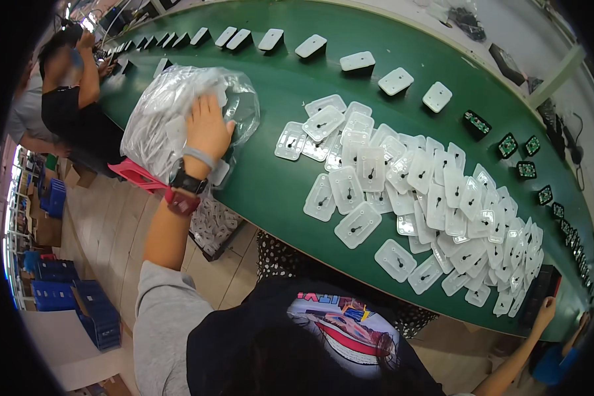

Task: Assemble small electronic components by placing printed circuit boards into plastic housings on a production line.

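My left hand (208, 132) lies with its fingers stretched out on a clear plastic bag (158, 115) at the left of the green table. The bag is full of white translucent pieces. A grey band, a dark watch and a red band circle that wrist. At the far right, my right hand (546, 312) has its fingers curled at the near end of a black box (541, 294) with a red edge; its grip shows only small. Between the hands spreads a large heap of translucent white plastic covers (435, 191), each with a small dark part in it.
White-topped black cases (310, 46) stand in a row along the table's (277, 86) far side. Green circuit boards in black housings (507, 145) continue it rightward. A crate of white parts (212, 228) stands below the bag. Other people (72, 99) sit at far left; another person's arm shows at right.
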{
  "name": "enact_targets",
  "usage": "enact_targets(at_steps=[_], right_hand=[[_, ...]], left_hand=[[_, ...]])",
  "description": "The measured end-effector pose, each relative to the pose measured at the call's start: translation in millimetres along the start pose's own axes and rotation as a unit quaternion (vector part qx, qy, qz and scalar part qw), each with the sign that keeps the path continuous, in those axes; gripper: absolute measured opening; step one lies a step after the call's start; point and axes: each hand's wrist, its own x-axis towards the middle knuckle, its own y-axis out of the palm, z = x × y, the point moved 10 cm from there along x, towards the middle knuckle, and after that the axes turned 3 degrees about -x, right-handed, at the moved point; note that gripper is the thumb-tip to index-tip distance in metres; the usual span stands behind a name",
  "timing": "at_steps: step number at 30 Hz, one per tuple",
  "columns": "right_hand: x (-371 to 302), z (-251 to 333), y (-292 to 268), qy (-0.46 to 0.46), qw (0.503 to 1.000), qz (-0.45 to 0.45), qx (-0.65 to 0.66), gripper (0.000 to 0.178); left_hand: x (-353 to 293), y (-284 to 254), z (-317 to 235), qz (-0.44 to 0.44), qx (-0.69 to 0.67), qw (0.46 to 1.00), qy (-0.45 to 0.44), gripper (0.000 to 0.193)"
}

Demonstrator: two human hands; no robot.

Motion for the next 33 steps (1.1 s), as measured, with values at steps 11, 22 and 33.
enact_targets(at_steps=[11, 22, 33], right_hand=[[-0.2, -15.8, -11.7, 0.069, 0.995, -0.044, -0.063, 0.013], [-5.6, 55.0, -72.5, 0.075, 0.978, -0.172, -0.096, 0.022], [18.9, 66.2, -101.6, 0.087, 0.987, -0.124, 0.052, 0.023]], left_hand=[[73.0, -5.9, 44.2, 0.188, 0.145, 0.971, -0.015, 0.046], [24.5, -39.0, -55.5, -0.012, 0.004, 1.0, 0.022, 0.026], [-25.6, -118.9, -75.0, -0.126, -0.142, 0.978, 0.084, 0.04]])
